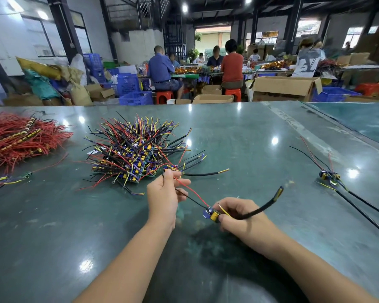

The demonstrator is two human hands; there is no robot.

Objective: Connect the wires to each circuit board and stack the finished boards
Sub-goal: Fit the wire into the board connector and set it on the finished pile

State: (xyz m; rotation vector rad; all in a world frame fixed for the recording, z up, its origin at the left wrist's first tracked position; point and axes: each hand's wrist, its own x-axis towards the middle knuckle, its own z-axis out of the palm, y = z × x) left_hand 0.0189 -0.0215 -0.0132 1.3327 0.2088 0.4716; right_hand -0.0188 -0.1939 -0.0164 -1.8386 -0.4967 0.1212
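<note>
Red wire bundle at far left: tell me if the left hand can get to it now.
Probably not straight away: the left hand is pinching wires from the board, and the red wire bundle lies well off left.

Factory hall: white walls (7, 40), dark steel columns (61, 25), ceiling lamps (184, 7), glossy green table (238, 132), cardboard boxes (284, 88).

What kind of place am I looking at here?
Most likely a factory assembly hall: a heap of wired circuit boards and a red wire bundle on the worktable, with seated workers and blue crates behind.
</note>
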